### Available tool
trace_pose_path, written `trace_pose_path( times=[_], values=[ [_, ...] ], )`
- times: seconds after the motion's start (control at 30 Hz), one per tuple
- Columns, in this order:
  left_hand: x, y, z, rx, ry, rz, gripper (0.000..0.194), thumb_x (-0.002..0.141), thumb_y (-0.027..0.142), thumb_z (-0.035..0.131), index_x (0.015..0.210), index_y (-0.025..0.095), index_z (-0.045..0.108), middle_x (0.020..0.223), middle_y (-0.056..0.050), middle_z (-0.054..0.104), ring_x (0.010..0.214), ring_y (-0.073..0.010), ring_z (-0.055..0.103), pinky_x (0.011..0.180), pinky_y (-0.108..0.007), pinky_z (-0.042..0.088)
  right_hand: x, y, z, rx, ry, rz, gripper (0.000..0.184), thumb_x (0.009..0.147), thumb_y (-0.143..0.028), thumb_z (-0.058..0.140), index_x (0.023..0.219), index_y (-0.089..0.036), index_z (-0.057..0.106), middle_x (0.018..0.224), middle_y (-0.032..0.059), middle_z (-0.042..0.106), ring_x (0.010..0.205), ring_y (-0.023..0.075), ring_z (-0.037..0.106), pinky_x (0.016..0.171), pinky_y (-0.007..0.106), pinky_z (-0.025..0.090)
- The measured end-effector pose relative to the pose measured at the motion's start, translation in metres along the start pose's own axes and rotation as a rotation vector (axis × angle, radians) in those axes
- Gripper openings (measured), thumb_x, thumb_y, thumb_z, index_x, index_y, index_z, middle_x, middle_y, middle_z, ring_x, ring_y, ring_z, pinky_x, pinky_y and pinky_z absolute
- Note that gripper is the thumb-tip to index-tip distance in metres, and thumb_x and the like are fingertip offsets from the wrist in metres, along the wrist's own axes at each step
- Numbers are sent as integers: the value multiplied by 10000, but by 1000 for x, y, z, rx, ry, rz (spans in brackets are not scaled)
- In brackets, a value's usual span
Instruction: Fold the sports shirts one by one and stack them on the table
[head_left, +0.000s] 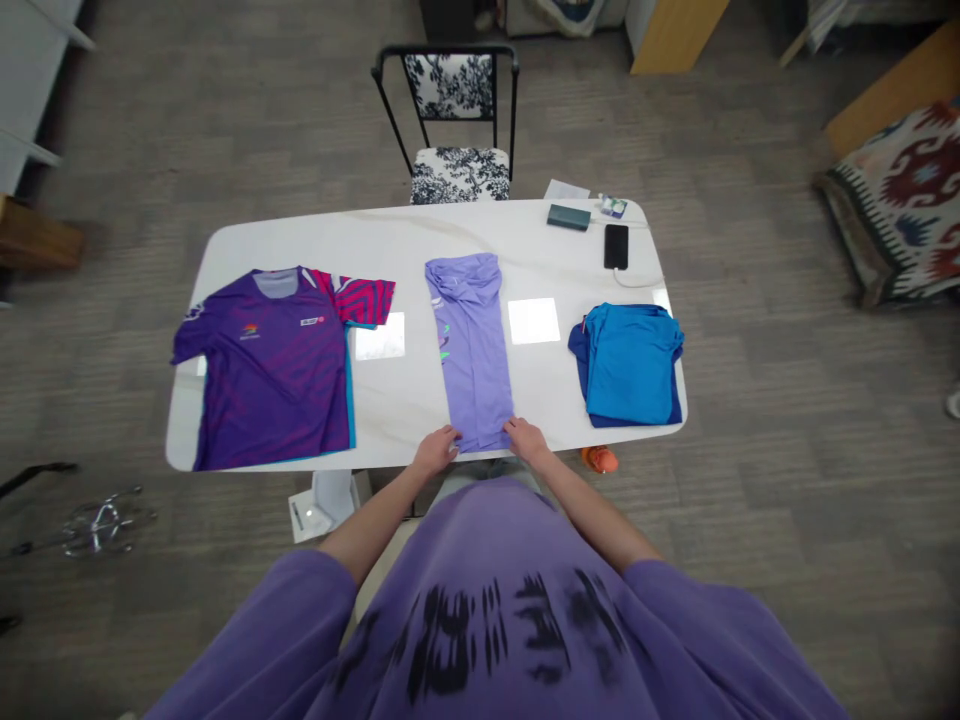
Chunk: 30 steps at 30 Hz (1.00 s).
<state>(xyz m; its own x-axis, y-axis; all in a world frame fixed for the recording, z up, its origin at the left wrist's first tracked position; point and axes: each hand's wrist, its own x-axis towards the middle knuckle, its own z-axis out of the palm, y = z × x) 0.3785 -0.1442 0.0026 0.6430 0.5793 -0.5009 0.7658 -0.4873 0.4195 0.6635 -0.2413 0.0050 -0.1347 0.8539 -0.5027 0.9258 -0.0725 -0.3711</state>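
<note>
Lavender shirt (pixel 475 350) | folded long, narrow (green marks) | each hand (pixel 437 451) (pixel 526 441) pinching a near corner

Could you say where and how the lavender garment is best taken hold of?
I'd pinch the lavender garment at its two near corners, from the person's side: it lies as a long strip, that end close to the edge of the table.
</note>
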Motion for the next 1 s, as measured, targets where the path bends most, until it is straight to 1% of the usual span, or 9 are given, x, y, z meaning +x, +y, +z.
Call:
trace_pose_path(
  times=[0.13, 0.27, 0.4, 0.5, 0.6, 0.7, 0.83, 1.0],
  values=[
    [-7, 4, 8, 49, 12, -33, 380, 935, 165, 614, 1298, 247, 692, 1334, -94, 635, 1188, -231, 644, 1027, -327, 497, -2, -8, 4, -96, -11, -45, 482, 887, -67, 641, 1335, -243, 611, 1394, 94, 624, 1259, 257, 553, 974, 312, 483],
    [-10, 2, 13, 32, 34, -63, 346, 965, 154, 565, 1281, 231, 684, 1324, -112, 627, 1182, -239, 636, 1013, -336, 506, -5, -13, 11, -178, 17, -61, 450, 920, -129, 659, 1357, -224, 606, 1373, 110, 631, 1238, 279, 564, 1025, 358, 463],
    [-14, -6, 16, 8, 36, -76, 273, 1002, 194, 548, 1230, 229, 693, 1295, -109, 638, 1168, -233, 636, 1013, -331, 502, -4, -16, 16, -167, -2, -33, 362, 988, -149, 598, 1343, -214, 628, 1320, 115, 656, 1202, 257, 588, 1054, 349, 441],
    [-15, -11, 17, -8, 32, -91, 251, 1029, 209, 509, 1187, 223, 703, 1258, -112, 653, 1133, -225, 648, 991, -327, 504, 1, -21, 16, -124, -9, 8, 312, 1029, -146, 539, 1311, -203, 657, 1334, 124, 654, 1196, 237, 596, 1060, 326, 433],
    [-13, -14, 18, -32, 24, -106, 258, 1041, 221, 485, 1170, 221, 709, 1242, -117, 666, 1088, -221, 664, 949, -326, 513, 6, -28, 15, -92, -33, 44, 296, 1049, -136, 497, 1276, -187, 680, 1327, 134, 661, 1183, 230, 607, 1045, 317, 439],
    [-16, -15, 19, -65, 9, -110, 230, 1024, 226, 518, 1129, 220, 723, 1198, -119, 688, 1044, -227, 680, 922, -331, 519, 6, -38, 15, -94, -50, 60, 295, 1056, -125, 470, 1247, -176, 689, 1271, 141, 686, 1133, 235, 630, 1009, 324, 456],
    [-32, -18, 14, -122, 9, -91, 202, 997, 226, 565, 1112, 225, 731, 1173, -113, 707, 1068, -229, 685, 947, -327, 514, -9, -52, 12, -105, -48, 55, 269, 1053, -145, 494, 1241, -161, 685, 1248, 161, 685, 1092, 254, 642, 982, 347, 471],
    [-69, -30, -8, -184, 23, -15, 192, 967, 209, 596, 1094, 233, 738, 1137, -75, 732, 1077, -209, 686, 966, -305, 506, -41, -73, -2, -76, 1, 16, 248, 1032, -130, 524, 1230, -164, 669, 1245, 138, 671, 1153, 243, 617, 1029, 338, 464]
  ],
)
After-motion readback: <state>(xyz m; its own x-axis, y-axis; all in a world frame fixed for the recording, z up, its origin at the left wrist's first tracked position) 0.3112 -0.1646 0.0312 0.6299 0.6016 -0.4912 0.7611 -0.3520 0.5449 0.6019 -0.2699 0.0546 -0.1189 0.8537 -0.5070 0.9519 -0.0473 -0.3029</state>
